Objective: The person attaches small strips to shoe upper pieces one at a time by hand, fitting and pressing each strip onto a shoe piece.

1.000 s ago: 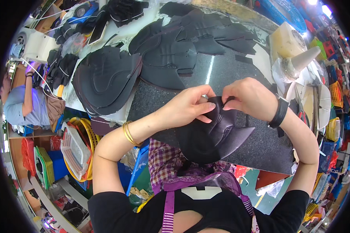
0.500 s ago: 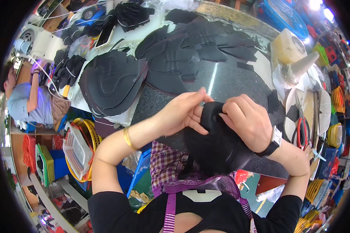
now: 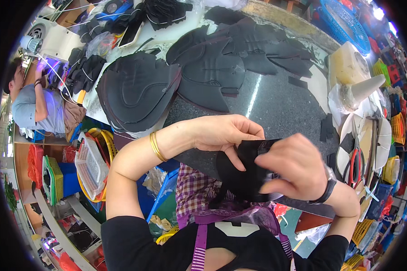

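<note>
A soft, black, leather-like piece [image 3: 242, 174] hangs bent over the near edge of the table, in front of my apron. My left hand [image 3: 228, 135] pinches its upper left edge, with one finger lying along the surface. Slightly blurred by motion, my right hand [image 3: 296, 167] curls around the right side of the same piece. Just beyond my hands, a stack of black, stitched, curved pieces [image 3: 133, 95] lies on the left. More flat black pieces [image 3: 208, 72] overlap across the far side of the dark stone slab [image 3: 267, 97].
Red-handled scissors [image 3: 356, 162] lie at the right, near a yellowish block-shaped container [image 3: 346, 67] and a pale cone [image 3: 367, 89]. Bundled black pieces [image 3: 165, 12] and a phone [image 3: 132, 34] sit far left. Another person [image 3: 43, 101] works at the left beside stacked baskets [image 3: 91, 165].
My right hand has moved down and slightly right, folding the black piece more sharply. My left hand has shifted a little down and right along its edge. The whole view has tilted slightly.
</note>
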`<state>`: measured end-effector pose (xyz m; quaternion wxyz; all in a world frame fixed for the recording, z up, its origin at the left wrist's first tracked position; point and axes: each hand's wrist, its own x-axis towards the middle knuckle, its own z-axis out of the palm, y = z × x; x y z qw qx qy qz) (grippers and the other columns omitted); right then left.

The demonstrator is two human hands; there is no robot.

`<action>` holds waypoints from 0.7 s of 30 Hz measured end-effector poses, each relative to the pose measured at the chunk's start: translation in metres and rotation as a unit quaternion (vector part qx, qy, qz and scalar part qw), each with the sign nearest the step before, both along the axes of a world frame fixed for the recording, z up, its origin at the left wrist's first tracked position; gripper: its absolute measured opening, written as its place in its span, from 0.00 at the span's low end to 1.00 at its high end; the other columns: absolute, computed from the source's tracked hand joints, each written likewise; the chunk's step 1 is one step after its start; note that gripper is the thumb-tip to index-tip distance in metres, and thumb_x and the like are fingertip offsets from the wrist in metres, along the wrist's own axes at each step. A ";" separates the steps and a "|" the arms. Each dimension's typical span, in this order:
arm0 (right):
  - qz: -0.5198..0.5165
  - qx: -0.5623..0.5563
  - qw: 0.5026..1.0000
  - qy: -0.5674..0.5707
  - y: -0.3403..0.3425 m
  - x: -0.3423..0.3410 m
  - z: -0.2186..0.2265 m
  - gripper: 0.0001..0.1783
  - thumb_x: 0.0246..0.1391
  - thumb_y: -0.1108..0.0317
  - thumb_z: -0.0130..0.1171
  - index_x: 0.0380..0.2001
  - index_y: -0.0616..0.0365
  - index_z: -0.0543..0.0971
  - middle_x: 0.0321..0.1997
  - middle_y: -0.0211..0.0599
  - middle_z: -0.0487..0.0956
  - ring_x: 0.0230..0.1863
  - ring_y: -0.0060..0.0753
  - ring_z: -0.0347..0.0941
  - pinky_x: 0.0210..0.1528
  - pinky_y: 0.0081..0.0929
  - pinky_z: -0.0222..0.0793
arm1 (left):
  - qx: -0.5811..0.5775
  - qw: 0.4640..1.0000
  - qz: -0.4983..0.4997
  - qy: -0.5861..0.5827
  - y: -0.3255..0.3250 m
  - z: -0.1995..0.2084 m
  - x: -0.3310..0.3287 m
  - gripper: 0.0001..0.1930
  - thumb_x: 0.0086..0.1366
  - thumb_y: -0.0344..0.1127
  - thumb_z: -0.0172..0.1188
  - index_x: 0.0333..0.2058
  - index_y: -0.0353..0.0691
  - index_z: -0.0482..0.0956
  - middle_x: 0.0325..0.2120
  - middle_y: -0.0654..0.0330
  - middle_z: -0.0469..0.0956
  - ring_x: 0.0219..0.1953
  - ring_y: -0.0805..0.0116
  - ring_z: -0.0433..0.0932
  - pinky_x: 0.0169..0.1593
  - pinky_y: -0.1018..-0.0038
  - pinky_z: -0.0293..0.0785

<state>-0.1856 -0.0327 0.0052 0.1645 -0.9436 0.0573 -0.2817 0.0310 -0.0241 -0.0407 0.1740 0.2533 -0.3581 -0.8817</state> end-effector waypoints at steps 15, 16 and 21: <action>-0.154 0.460 0.873 0.049 -0.019 -0.004 -0.005 0.08 0.49 0.72 0.60 0.31 0.64 0.76 0.24 0.30 0.74 0.25 0.21 0.70 0.30 0.20 0.65 | 0.054 0.985 0.154 0.050 0.013 0.011 -0.004 0.17 0.66 0.39 0.53 0.48 0.33 0.71 0.33 0.59 0.78 0.29 0.74 0.79 0.32 0.79 0.81; -0.160 0.577 0.798 0.062 -0.022 -0.004 -0.006 0.08 0.52 0.71 0.58 0.32 0.66 0.75 0.24 0.29 0.74 0.26 0.16 0.69 0.30 0.18 0.66 | 0.052 0.986 0.151 0.050 0.018 0.012 -0.006 0.17 0.66 0.39 0.53 0.48 0.33 0.71 0.33 0.59 0.78 0.29 0.74 0.79 0.32 0.79 0.81; -0.135 0.578 0.803 0.045 -0.023 -0.007 -0.011 0.08 0.53 0.71 0.57 0.35 0.64 0.75 0.27 0.27 0.73 0.29 0.14 0.67 0.30 0.19 0.65 | -0.150 0.970 0.135 -0.138 0.029 0.021 -0.012 0.14 0.58 0.32 0.62 0.41 0.31 0.77 0.30 0.62 0.78 0.29 0.78 0.77 0.34 0.82 0.77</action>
